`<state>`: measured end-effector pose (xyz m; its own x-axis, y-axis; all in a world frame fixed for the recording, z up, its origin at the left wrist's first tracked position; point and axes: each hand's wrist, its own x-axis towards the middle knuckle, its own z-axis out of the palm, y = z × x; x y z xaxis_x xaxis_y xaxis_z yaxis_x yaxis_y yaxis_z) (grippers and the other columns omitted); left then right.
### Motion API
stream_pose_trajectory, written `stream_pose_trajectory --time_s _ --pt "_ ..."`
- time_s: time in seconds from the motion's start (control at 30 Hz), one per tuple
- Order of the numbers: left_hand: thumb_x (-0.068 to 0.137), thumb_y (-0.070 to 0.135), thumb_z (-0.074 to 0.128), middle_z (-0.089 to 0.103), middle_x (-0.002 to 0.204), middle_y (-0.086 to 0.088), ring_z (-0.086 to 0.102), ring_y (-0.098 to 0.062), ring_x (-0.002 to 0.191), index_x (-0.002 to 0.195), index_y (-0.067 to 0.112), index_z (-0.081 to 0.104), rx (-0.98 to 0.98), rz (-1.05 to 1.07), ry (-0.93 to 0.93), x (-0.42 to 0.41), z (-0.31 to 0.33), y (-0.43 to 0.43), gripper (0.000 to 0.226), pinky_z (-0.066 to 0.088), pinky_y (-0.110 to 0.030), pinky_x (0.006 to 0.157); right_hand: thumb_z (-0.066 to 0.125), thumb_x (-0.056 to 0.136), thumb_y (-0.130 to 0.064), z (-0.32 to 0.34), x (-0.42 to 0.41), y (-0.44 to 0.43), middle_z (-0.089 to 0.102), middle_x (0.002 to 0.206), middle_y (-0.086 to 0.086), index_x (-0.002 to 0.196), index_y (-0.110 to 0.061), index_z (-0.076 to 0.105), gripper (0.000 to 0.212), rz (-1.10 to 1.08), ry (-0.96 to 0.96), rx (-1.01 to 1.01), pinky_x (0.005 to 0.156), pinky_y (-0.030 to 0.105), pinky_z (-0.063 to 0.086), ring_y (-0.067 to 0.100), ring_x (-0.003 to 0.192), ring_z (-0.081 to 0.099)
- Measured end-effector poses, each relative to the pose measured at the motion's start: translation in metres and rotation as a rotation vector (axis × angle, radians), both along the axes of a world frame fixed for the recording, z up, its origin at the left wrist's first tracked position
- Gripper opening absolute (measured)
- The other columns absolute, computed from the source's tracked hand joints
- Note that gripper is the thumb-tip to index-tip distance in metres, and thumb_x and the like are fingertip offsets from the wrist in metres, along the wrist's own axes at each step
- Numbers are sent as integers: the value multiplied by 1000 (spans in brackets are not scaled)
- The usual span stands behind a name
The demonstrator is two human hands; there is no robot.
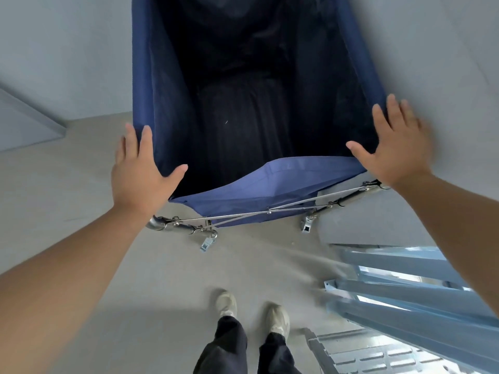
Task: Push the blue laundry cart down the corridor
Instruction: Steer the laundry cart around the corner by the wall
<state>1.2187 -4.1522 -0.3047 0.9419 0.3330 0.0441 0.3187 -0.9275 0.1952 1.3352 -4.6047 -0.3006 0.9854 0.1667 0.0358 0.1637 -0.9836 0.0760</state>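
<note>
Blue laundry cart [270, 184] stands at twelve o'clock; left hand [140, 174] and right hand [394, 149], fingers spread flat, press its near corners, gripping nothing.

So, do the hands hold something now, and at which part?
Both rest on the blue laundry cart: the left hand and right hand lie open on its near top corners, fingers spread, not closed around anything.
</note>
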Motion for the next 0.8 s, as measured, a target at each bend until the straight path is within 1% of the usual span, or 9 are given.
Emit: stream_pose_trajectory --time_s 0.07,0.27,0.5,0.8 --pt "82 68 58 12 163 -16 13 -38 149 154 17 16 18 -8 -12 0 -1 1 98 30 -54 111 26 88 -76 1 0 1 17 167 14 156 -14 25 92 -3 2 -8 117 57 23 36 153 16" --pt "82 70 57 8 163 -18 11 -40 149 154 19 13 56 -25 1 0 0 0 99 26 -57 111 21 86 -80 -1 2 2 14 168 13 157 -17 23 95 -24 -3 -37 119 57 20 35 154 13" --pt "81 66 60 8 163 -17 10 -39 149 154 19 13 56 -6 -7 0 2 -2 98 28 -58 110 20 86 -81 -1 2 3 10 168 13 157 -18 22 95 -24 -6 -48 120 58 16 36 154 10" --pt "82 66 60 9 163 -19 9 -38 149 154 17 14 64 6 -22 1 0 -2 99 24 -55 113 22 88 -80 -4 2 2 8 169 11 158 -20 20 92 -38 -22 -68 121 57 13 34 155 7"
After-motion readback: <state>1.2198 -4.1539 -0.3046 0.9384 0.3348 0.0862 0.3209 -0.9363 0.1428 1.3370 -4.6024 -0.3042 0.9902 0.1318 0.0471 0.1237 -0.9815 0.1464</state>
